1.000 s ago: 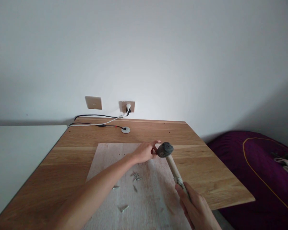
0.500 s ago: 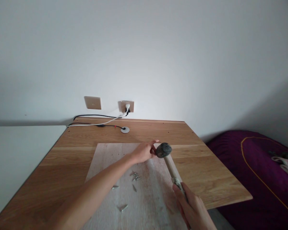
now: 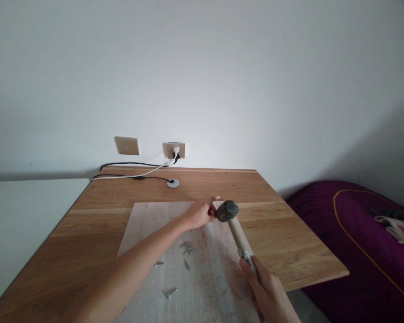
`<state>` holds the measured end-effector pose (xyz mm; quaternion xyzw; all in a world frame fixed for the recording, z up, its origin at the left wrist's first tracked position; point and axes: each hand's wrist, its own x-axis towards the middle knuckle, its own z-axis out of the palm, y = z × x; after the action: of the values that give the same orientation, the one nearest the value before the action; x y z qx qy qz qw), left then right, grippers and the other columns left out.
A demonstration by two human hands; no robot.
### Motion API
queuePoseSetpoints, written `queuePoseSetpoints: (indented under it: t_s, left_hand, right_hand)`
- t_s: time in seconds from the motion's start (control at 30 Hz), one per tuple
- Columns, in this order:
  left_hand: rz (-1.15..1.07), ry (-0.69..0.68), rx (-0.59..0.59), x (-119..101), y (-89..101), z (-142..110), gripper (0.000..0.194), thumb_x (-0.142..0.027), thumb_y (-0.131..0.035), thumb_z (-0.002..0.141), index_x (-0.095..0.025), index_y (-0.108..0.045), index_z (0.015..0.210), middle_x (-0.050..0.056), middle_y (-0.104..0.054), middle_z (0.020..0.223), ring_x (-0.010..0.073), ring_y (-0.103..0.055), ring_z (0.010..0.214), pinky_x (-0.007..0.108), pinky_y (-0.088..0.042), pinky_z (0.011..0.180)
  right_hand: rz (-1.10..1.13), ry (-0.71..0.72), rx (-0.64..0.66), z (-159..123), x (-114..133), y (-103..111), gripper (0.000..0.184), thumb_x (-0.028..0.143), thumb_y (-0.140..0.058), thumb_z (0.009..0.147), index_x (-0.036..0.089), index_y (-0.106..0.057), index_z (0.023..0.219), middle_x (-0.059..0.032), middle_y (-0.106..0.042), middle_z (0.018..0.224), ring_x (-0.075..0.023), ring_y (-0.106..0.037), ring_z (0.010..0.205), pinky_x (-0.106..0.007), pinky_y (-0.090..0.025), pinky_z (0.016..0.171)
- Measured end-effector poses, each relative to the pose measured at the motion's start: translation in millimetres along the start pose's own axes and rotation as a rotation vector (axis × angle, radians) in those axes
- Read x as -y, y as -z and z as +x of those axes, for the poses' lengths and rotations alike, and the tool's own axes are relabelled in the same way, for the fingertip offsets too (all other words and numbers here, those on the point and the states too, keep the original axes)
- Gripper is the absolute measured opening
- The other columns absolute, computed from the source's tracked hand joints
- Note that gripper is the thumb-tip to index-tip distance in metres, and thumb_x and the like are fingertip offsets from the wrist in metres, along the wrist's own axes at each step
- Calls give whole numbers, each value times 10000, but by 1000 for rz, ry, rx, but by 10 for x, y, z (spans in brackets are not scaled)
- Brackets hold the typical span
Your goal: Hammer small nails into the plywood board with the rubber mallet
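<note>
Lower right, my right hand (image 3: 267,289) wraps the mallet (image 3: 236,234); mid-frame, left hand (image 3: 199,214) half-curled, contents unclear, near the board's (image 3: 215,273) upper edge, tabletop (image 3: 272,229) beyond.

Apparently no readable text.

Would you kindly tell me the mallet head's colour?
The mallet head is dark grey; head view shows it best.

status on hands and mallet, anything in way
Right hand gripping mallet. Left hand over far end of pale board, grip unclear. Loose metal fasteners scattered on board.
</note>
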<state>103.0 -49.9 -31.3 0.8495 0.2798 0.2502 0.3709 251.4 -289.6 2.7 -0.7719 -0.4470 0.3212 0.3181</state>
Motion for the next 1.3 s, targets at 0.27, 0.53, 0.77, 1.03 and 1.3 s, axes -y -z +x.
queuePoseSetpoints:
  t_s: [0.27, 0.53, 0.77, 1.03, 1.3]
  left_hand:
    - [-26, -13, -10, 45, -33, 18, 766, -123, -773, 866, -195, -497, 1576, 63, -837, 1003, 185, -762, 830, 272, -558, 784]
    - [-10, -19, -12, 36, -12, -5, 809, -67, -748, 834, -218, -492, 1587, 42, -839, 991, 174, -764, 826, 258, -545, 777]
    - [-22, -27, -8, 95, -47, 19, 814, -131, -774, 865, -230, -459, 1608, 45, -836, 995, 178, -760, 812, 270, -555, 769]
    - [-36, -23, -9, 65, -38, 10, 793, -64, -751, 845, -221, -488, 1577, 42, -841, 992, 168, -768, 832, 260, -555, 784]
    - [-57, -15, -7, 8, -7, -3, 753, -90, -754, 858, -226, -513, 1558, 46, -847, 1028, 161, -767, 811, 263, -566, 778]
  right_hand:
    - [13, 32, 21, -58, 50, 140, 502, 726, -391, 1018, 281, -481, 804, 102, -476, 451, -101, -451, 337, -227, -298, 381]
    - [-15, -2, -11, -23, 19, 21, 425, 651, -407, 1020, 280, -502, 836, 98, -483, 417, -126, -483, 318, -231, -345, 375]
    - [9, 21, -33, -73, 102, 113, 482, 707, -362, 1034, 287, -496, 839, 112, -455, 429, -117, -460, 321, -226, -312, 365]
    - [-42, 17, -38, -14, 68, 21, 398, 641, -406, 1002, 281, -543, 902, 94, -490, 412, -172, -534, 338, -281, -415, 432]
    - [-28, -48, -8, -69, -72, 151, 477, 728, -341, 1005, 292, -484, 875, 96, -479, 414, -152, -500, 331, -255, -360, 397]
